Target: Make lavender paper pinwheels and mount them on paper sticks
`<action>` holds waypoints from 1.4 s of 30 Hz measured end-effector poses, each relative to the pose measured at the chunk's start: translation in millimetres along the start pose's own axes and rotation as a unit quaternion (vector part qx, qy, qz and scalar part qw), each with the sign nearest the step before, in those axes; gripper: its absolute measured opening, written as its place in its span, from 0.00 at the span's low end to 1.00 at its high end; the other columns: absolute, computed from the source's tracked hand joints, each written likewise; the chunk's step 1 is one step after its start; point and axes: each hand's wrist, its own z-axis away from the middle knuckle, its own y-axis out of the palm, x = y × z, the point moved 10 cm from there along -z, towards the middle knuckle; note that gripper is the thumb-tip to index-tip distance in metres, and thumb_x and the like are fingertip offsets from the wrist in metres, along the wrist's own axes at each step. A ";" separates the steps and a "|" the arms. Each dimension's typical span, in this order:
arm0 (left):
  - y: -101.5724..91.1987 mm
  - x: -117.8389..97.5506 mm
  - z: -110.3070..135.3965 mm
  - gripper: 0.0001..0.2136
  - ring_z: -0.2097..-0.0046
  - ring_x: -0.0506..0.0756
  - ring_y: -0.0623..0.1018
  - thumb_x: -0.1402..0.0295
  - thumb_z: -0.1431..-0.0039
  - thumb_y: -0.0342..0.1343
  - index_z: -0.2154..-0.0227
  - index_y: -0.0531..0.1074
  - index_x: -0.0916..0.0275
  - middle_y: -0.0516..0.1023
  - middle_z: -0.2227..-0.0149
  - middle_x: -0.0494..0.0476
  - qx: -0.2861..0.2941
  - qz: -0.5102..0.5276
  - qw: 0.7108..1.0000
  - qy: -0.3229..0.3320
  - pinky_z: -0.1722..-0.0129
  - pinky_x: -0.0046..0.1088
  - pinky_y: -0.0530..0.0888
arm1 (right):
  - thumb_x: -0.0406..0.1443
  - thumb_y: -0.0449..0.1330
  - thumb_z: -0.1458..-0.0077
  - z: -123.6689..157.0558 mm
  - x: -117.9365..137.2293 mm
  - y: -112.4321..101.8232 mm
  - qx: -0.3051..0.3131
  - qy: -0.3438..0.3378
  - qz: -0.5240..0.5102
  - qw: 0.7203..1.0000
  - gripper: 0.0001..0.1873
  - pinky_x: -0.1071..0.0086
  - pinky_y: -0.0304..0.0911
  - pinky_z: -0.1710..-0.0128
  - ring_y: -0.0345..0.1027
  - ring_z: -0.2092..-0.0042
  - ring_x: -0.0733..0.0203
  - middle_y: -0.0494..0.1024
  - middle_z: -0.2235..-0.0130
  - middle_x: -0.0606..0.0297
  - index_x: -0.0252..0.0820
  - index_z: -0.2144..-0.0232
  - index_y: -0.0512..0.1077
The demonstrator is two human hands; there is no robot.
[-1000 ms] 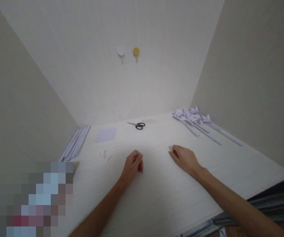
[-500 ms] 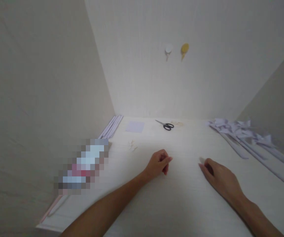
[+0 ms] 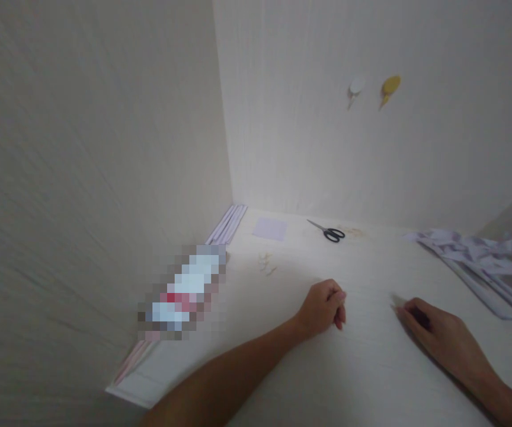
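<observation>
My left hand rests near the middle of the white tabletop, its fingers curled in and the thumb pressed against them. Nothing shows in its grasp. To its right lies my right hand, also with curled fingers, thumb close to the index finger, and no object visible in it. The two hands are apart. Beyond my left hand are black-handled scissors, blades pointing left, and a pale lilac paper square. A few small, pale, thin bits lie between the square and my left forearm.
Rolled white paper sticks with frilled, folded ends lie at the right. Several thin paper rolls line the left wall, behind a pixelated object. A white hook and a yellow hook are on the back wall.
The view has swung left, so everything appears shifted right. Both hands keep nearly the same curled pose and their places on the table; nothing was picked up or put down.
</observation>
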 end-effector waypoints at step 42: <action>-21.3 -7.1 -2.9 0.15 0.91 0.43 0.58 0.58 0.59 0.57 0.82 0.58 0.63 0.61 0.92 0.42 -0.081 0.141 0.987 -0.012 0.92 0.17 0.55 | 0.43 0.42 0.44 -175.7 210.0 111.0 0.042 -0.197 0.045 0.978 0.27 0.53 0.44 0.46 0.45 0.41 0.51 0.55 0.42 0.56 0.36 0.44 0.51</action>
